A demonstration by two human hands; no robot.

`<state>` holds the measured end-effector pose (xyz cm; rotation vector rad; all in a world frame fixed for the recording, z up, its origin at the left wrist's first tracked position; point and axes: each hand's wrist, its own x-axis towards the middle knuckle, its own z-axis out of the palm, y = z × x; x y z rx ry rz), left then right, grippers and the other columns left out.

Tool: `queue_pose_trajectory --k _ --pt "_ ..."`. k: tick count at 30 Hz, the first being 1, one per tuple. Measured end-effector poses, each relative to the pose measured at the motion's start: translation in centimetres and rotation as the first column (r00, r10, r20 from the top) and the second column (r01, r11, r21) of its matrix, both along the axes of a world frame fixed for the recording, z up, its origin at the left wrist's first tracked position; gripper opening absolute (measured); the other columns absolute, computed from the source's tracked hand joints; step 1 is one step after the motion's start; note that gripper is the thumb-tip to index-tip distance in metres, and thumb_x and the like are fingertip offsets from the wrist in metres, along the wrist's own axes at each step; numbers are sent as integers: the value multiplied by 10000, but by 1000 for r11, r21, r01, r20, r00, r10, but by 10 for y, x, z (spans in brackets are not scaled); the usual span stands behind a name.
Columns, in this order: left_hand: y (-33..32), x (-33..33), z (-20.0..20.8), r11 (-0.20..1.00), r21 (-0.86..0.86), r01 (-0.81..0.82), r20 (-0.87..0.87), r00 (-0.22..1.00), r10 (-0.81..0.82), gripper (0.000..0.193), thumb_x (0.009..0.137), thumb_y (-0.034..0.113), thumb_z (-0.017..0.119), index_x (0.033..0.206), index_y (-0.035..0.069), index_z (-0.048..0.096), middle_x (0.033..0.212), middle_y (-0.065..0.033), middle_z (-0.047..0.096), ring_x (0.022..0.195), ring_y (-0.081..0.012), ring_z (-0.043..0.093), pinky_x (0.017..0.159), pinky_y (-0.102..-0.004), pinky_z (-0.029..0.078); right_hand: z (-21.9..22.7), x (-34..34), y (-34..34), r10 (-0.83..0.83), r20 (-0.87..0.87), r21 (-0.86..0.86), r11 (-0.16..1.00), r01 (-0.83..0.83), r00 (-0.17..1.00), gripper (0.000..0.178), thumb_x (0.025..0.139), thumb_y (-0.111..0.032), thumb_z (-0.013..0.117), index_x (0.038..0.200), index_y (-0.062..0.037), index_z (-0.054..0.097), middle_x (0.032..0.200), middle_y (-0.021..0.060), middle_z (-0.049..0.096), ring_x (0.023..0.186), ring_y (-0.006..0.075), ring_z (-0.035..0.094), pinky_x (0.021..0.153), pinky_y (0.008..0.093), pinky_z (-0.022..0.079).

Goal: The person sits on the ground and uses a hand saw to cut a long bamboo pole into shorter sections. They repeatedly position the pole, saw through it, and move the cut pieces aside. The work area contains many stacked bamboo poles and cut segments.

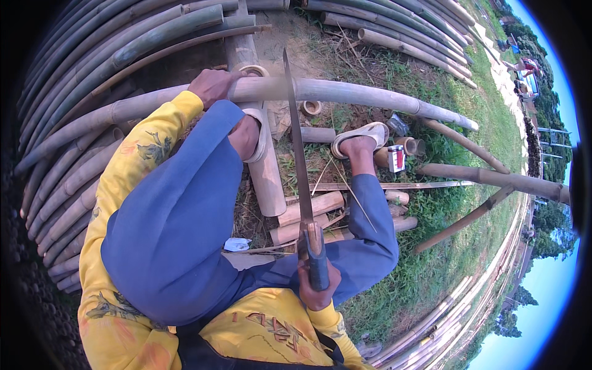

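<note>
A long pale bamboo pole (370, 97) runs crosswise in front of me, propped over other bamboo. My left hand (213, 86) is closed on it, left of the place where a saw (300, 154) crosses it. In my right hand (319, 287), near my lap, is the saw's wooden handle with a dark wrapping. Its long narrow blade points away from me, its far part over the pole. I cannot tell how deep the blade sits, as the pole is blurred there. My bent left knee lies close to the pole, beside my left hand.
Stacked bamboo poles (80, 68) fill the left side. More poles (407, 46) lie at the far side. Short cut bamboo pieces (311, 208) lie between my feet. A red-and-white packet (396, 158) is beside my right sandal (364, 137). Bamboo supports (487, 176) stand at right.
</note>
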<state>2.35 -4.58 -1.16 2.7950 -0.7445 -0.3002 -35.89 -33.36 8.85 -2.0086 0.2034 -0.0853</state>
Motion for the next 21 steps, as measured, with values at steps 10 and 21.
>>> queue_pose_trajectory --k 10,21 --pt "-12 9 -8 996 -65 57 45 998 -54 745 752 388 798 1416 140 571 999 -250 729 946 -430 711 876 -499 559 -5 47 1 -49 -37 62 997 51 998 139 867 31 694 1001 22 660 740 54 633 655 106 584 647 282 494" --pt "-64 13 -13 980 -85 183 -38 982 -186 726 757 290 796 1429 173 546 1056 -250 723 961 -434 706 867 -504 559 -28 131 -16 -109 -43 104 988 113 993 127 878 -70 711 895 17 620 667 77 580 607 118 529 591 328 463"
